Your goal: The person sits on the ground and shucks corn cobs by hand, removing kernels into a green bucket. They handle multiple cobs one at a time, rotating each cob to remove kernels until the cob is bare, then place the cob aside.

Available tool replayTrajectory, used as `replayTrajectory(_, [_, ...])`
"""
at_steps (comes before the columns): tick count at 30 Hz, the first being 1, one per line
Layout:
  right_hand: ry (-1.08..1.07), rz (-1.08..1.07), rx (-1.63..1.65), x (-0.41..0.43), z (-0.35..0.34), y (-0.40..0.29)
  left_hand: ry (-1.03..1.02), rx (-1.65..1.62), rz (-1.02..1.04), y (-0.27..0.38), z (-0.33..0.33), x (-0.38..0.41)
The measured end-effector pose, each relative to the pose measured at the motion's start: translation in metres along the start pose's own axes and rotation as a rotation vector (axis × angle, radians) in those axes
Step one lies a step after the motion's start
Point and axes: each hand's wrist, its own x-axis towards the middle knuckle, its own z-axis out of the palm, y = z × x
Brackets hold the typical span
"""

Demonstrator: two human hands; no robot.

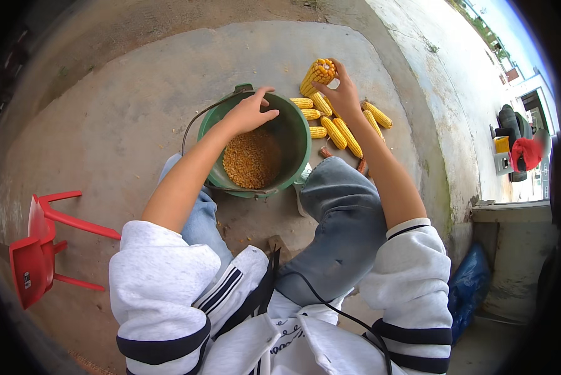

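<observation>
A yellow ear of corn (313, 78) is held in my right hand (340, 91), raised above other ears on the concrete floor. My left hand (250, 112) is over the green bucket (287, 126), fingers apart and holding nothing. Loose corn kernels (251, 161) cover the bottom of the bucket, which stands between my knees with its wire handle (186, 129) leaning to the left. Several ears of corn (348, 136) lie to the right of the bucket. Reddish stripped cobs (326, 152) lie close to my right knee, partly hidden by it.
A red plastic chair (41, 234) is on the left. At the right are a blue plastic bag (470, 286) and a low wall (512, 214). Farther off, a person in red (526, 153) is beside a grey stool (503, 163). Stray kernels dot the concrete floor (135, 103).
</observation>
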Motion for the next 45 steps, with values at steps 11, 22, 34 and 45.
replayTrajectory(11, [-0.351, -0.091, -0.115, -0.021, 0.034, -0.105, 0.339, -0.488, -0.121, 0.021, -0.003, -0.004])
replayTrajectory(22, [0.171, 1.13, 0.932, -0.021, 0.057, -0.113, 0.47, -1.155, -0.193, 0.046, -0.021, -0.009])
replayTrajectory(34, [0.188, 1.073, 1.887, -0.007, 0.078, -0.068, 0.01, -1.397, -0.117, 0.047, -0.015, -0.01])
replayTrajectory(45, [0.303, 1.299, 1.827, -0.002, 0.098, -0.064, -0.178, -1.228, -0.295, 0.029, -0.034, -0.009])
